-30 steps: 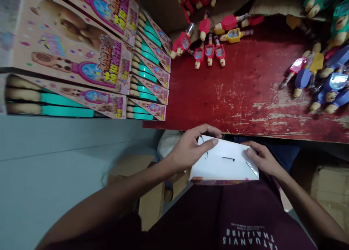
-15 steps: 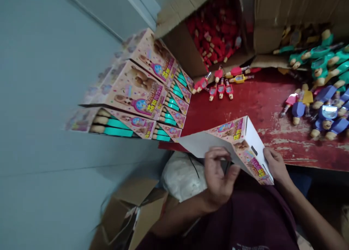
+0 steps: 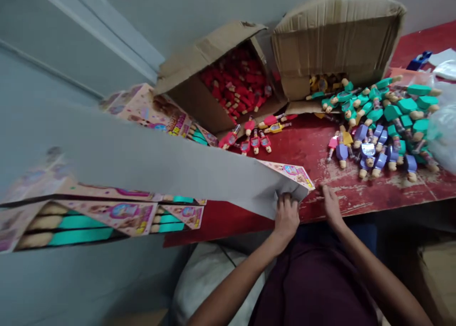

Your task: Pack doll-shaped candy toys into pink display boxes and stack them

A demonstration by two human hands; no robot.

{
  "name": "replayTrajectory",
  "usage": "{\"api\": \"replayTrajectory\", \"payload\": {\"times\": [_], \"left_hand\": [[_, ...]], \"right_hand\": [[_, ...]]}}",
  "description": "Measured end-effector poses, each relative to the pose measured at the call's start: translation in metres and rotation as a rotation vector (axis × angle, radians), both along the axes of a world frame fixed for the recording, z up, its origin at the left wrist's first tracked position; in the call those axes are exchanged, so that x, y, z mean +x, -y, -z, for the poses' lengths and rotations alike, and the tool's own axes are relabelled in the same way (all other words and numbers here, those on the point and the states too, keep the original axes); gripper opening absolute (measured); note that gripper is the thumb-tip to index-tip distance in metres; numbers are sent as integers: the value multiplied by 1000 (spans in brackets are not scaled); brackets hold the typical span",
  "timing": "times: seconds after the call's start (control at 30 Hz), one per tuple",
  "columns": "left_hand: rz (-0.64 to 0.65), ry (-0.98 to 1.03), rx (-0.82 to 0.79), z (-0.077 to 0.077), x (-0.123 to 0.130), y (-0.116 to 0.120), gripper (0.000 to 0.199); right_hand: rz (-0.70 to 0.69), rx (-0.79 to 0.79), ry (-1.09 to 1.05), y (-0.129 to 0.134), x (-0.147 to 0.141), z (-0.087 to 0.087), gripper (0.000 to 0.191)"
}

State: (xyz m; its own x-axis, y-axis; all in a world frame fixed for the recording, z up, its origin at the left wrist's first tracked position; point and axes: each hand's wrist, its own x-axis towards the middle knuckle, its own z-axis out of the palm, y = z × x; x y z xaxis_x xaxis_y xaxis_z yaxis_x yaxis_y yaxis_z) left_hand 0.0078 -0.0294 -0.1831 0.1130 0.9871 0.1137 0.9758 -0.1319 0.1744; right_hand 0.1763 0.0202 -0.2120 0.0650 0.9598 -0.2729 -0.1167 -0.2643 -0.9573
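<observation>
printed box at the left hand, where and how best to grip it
The printed box is probably best gripped at its right end, from the right: its triangular side widens there near the right hand, while the long grey panel stretches left.

Carton in mid-frame (image 3: 221,172): plain pale grey inside; end panel pink, printed with a blue-and-purple oval and yellow lettering. Packed cartons, left (image 3: 142,214): same pink print, teal toys with tan heads. Bench (image 3: 217,221): red, streaked pale where worn. Upper centre, cardboard box (image 3: 199,60): brown, red toys (image 3: 242,91) within. Right: teal toys (image 3: 394,111), violet toys (image 3: 342,152). Shirt, bottom (image 3: 317,288): dark maroon. Wall (image 3: 46,103): grey-blue.
</observation>
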Motion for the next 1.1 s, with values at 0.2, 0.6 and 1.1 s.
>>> {"api": "replayTrajectory", "payload": {"times": [0.2, 0.6, 1.1], "left_hand": [[133, 39, -115, 70, 2, -15, 26], [182, 173, -113, 81, -5, -28, 28], [245, 6, 162, 110, -24, -21, 32]], "right_hand": [[4, 128, 262, -7, 36, 8, 67], [-228, 292, 672, -72, 4, 57, 52], [112, 350, 716, 50, 22, 71, 41]]}}
